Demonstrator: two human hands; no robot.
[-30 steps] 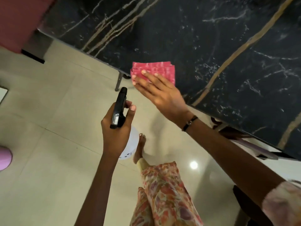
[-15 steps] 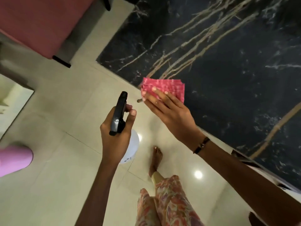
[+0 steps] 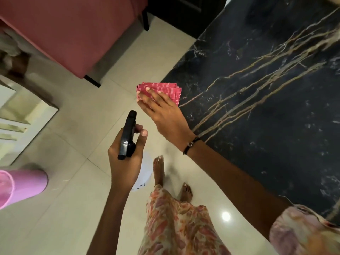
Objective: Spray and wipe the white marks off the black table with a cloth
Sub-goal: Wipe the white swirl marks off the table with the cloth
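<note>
The black marble table (image 3: 266,107) with gold and white veins fills the right side. A folded pink-red cloth (image 3: 165,89) lies under my right hand (image 3: 161,111) at the table's near-left corner, partly overhanging the edge. My right hand's fingers press flat on the cloth. Lower and to the left, off the table, my left hand (image 3: 127,161) grips a spray bottle by its black trigger head (image 3: 127,135); the white body (image 3: 145,173) shows below my palm. The nozzle points up toward the cloth.
A red-pink upholstered chair (image 3: 73,32) stands at the upper left on the cream tiled floor (image 3: 73,208). A pink bucket (image 3: 20,186) sits at the left edge. A mirrored panel (image 3: 20,116) stands further left. My bare feet (image 3: 160,172) stand beside the table.
The view has swung left and the table corner now shows. My right hand has slid the cloth along the table edge to that corner. My left hand keeps its hold on the bottle.
</note>
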